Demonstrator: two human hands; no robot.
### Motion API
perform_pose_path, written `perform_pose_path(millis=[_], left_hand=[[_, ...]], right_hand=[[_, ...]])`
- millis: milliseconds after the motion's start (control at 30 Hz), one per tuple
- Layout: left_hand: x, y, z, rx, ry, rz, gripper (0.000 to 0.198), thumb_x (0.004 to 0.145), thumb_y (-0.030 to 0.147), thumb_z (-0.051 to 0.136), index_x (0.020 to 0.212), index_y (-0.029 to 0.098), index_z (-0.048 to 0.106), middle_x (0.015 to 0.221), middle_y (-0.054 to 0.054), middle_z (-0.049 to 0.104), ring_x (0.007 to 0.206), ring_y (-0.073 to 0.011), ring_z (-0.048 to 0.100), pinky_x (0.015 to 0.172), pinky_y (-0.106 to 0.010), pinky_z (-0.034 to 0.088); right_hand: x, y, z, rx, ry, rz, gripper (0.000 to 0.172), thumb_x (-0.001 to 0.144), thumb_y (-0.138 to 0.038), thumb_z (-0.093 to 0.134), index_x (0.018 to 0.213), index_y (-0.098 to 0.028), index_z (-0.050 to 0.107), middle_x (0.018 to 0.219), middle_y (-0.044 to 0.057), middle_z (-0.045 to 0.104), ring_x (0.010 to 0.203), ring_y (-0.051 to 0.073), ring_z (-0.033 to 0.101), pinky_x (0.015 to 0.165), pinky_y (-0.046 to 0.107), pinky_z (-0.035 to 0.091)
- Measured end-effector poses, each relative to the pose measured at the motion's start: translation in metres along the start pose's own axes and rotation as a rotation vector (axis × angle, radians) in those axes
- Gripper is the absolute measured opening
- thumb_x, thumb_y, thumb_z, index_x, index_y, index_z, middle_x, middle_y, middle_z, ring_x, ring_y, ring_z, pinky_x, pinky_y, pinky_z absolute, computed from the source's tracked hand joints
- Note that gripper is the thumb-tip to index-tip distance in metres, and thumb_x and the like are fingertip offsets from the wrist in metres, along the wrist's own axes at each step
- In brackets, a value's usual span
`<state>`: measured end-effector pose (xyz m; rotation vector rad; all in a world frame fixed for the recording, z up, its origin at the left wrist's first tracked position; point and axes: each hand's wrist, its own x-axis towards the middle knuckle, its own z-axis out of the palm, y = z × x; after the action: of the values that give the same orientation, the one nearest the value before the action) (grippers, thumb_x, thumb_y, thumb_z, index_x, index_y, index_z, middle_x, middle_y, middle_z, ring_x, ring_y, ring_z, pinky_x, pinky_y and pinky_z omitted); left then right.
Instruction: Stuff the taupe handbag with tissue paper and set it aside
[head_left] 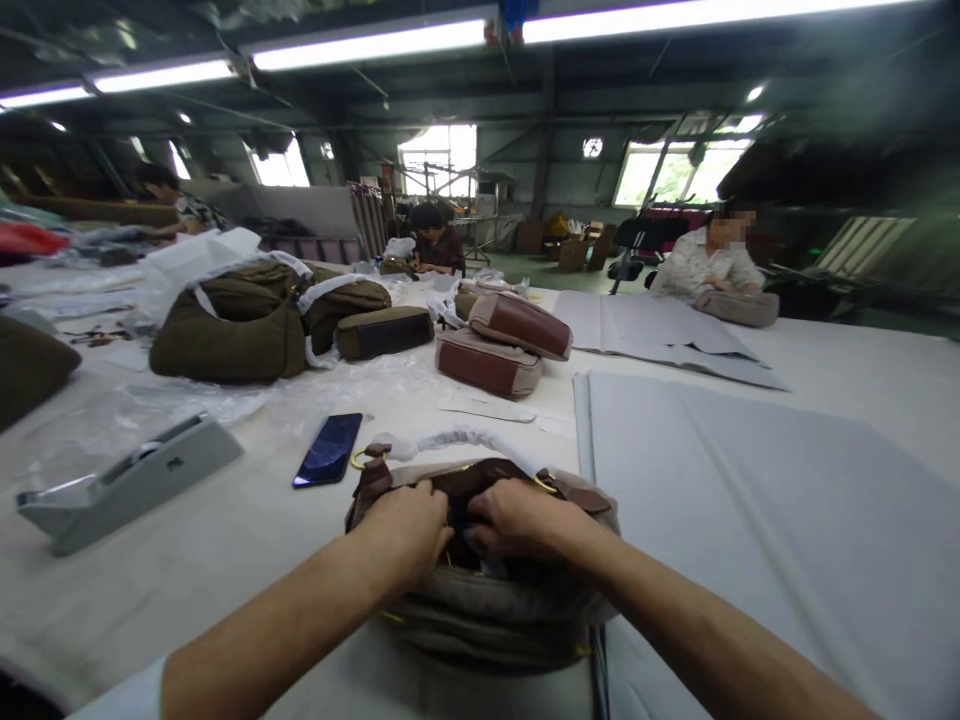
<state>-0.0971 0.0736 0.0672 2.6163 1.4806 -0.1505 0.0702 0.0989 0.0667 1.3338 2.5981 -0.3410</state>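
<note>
A grey-brown handbag (pixel 487 610) with brown leather trim and gold rings lies on the white table right in front of me. Its handle, wrapped in white foam (pixel 457 440), arches over the far side. My left hand (pixel 405 530) and my right hand (pixel 517 520) both rest on the bag's open top, fingers curled down into the opening and gripping its edges. The fingertips are hidden inside the bag.
A dark phone (pixel 328 450) lies just beyond the bag on the left, near a grey tape dispenser (pixel 127 480). Two brown-trimmed bags (pixel 502 345) and olive bags (pixel 240 325) sit farther back. Large grey paper sheets (pixel 750 500) cover the right. Other people work at the far edge.
</note>
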Motion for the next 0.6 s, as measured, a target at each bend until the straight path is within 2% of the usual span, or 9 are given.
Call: perform_pose_path(millis=[33, 100, 167, 233, 300, 333, 400, 467, 600], left_hand=[[0.007, 0.002, 0.000, 0.031, 0.007, -0.063, 0.031, 0.087, 0.028, 0.048, 0.106, 0.008, 0.061, 0.106, -0.020, 0.063, 0.091, -0.0355, 0.064, 0.078, -0.049, 0.054], [0.019, 0.004, 0.003, 0.073, 0.015, -0.127, 0.057, 0.079, 0.028, 0.060, 0.128, 0.003, 0.046, 0.121, -0.025, 0.055, 0.100, -0.0388, 0.062, 0.081, -0.049, 0.053], [0.026, 0.003, 0.007, 0.094, 0.020, -0.133, 0.077, 0.076, 0.032, 0.064, 0.139, 0.002, 0.031, 0.133, -0.028, 0.045, 0.104, -0.0396, 0.059, 0.084, -0.049, 0.052], [0.029, -0.002, 0.011, 0.122, 0.014, -0.120, 0.073, 0.079, 0.034, 0.059, 0.141, 0.008, 0.031, 0.138, -0.026, 0.042, 0.103, -0.0384, 0.061, 0.082, -0.050, 0.053], [0.028, -0.009, 0.014, 0.141, 0.030, -0.091, 0.057, 0.085, 0.033, 0.047, 0.137, 0.012, 0.040, 0.136, -0.022, 0.046, 0.101, -0.0373, 0.062, 0.079, -0.051, 0.054], [0.027, -0.012, 0.015, 0.135, 0.048, -0.064, 0.051, 0.087, 0.033, 0.042, 0.133, 0.012, 0.045, 0.134, -0.020, 0.050, 0.102, -0.0366, 0.062, 0.081, -0.052, 0.053], [0.024, -0.016, 0.019, 0.101, 0.116, -0.011, 0.047, 0.089, 0.036, 0.036, 0.128, 0.014, 0.051, 0.130, -0.016, 0.055, 0.105, -0.0338, 0.061, 0.088, -0.050, 0.051], [0.021, -0.015, 0.023, 0.050, 0.219, 0.035, 0.045, 0.089, 0.040, 0.035, 0.123, 0.017, 0.054, 0.128, -0.012, 0.058, 0.107, -0.0304, 0.061, 0.094, -0.047, 0.050], [0.014, -0.001, 0.032, -0.062, 0.452, 0.127, 0.043, 0.090, 0.046, 0.036, 0.118, 0.019, 0.056, 0.123, -0.009, 0.061, 0.110, -0.0283, 0.059, 0.092, -0.044, 0.052]], right_hand=[[-0.002, 0.000, 0.006, -0.019, -0.047, 0.015, 0.029, 0.088, -0.030, 0.049, 0.099, -0.011, 0.068, 0.092, 0.016, 0.069, 0.079, 0.026, 0.065, 0.065, 0.033, 0.048], [-0.006, 0.000, 0.016, -0.042, -0.156, 0.059, 0.020, 0.074, -0.023, 0.066, 0.089, -0.011, 0.071, 0.078, 0.015, 0.070, 0.066, 0.026, 0.065, 0.056, 0.032, 0.048], [-0.015, 0.002, 0.018, 0.013, -0.119, 0.020, 0.017, 0.067, -0.016, 0.069, 0.083, -0.011, 0.072, 0.071, 0.013, 0.069, 0.062, 0.025, 0.064, 0.054, 0.030, 0.049], [-0.035, 0.008, 0.006, 0.127, 0.061, -0.100, 0.026, 0.075, -0.017, 0.062, 0.100, -0.015, 0.068, 0.090, 0.008, 0.070, 0.079, 0.020, 0.065, 0.069, 0.026, 0.051], [-0.066, 0.022, -0.008, 0.292, 0.381, -0.144, 0.032, 0.090, -0.021, 0.043, 0.120, -0.020, 0.056, 0.112, 0.002, 0.064, 0.099, 0.013, 0.061, 0.083, 0.020, 0.047], [-0.084, 0.032, -0.012, 0.354, 0.543, -0.064, 0.034, 0.095, -0.022, 0.033, 0.124, -0.020, 0.051, 0.117, 0.002, 0.061, 0.103, 0.011, 0.058, 0.086, 0.019, 0.045], [-0.121, 0.053, -0.003, 0.386, 0.779, 0.249, 0.040, 0.098, -0.026, 0.019, 0.122, -0.016, 0.050, 0.111, 0.007, 0.062, 0.100, 0.012, 0.058, 0.082, 0.021, 0.047], [-0.150, 0.071, 0.031, 0.256, 0.660, 0.567, 0.037, 0.096, -0.027, 0.027, 0.119, -0.012, 0.051, 0.108, 0.010, 0.062, 0.096, 0.017, 0.059, 0.084, 0.028, 0.047], [-0.171, 0.072, 0.124, 0.197, 0.387, 0.664, 0.040, 0.078, -0.025, 0.054, 0.112, -0.004, 0.056, 0.104, 0.021, 0.061, 0.096, 0.034, 0.057, 0.079, 0.045, 0.048]])
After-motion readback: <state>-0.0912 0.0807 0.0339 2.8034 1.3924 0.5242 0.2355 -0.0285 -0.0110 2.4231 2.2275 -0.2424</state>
